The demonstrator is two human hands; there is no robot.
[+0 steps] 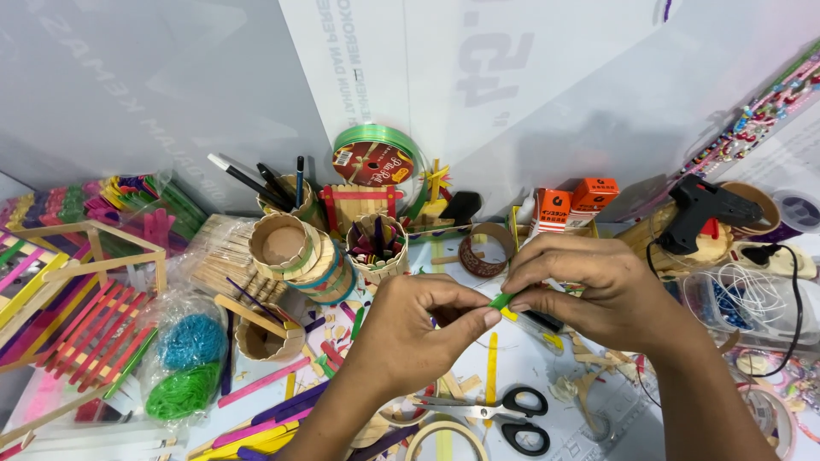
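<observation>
Both hands are meeting over the middle of the cluttered tabletop point(547, 358), and a small green flat stick piece point(502, 300) is being pinched between them. The left hand point(418, 329) is closing its thumb and forefinger together on the near end of the piece, while the right hand point(589, 290) is clamping its fingertips on the far end, so the green piece is sitting right at the point where the two sets of fingers point(489, 318) touch, lifted clear of the surface.

To handle such a small piece well, the pinch is probably best kept close to the tips, with the wrists steady and the piece held level so it is not twisting or snapping; whether it is being bent, peeled or joined cannot be told from here.

Just below the fingers a yellow wooden craft stick point(492, 367) is lying flat, and nearer the body a pair of black-handled scissors point(504, 410) is resting beside a roll of pale tape point(444, 437). Well beyond the right fingers a black glue gun point(709, 209) is sitting.
</observation>
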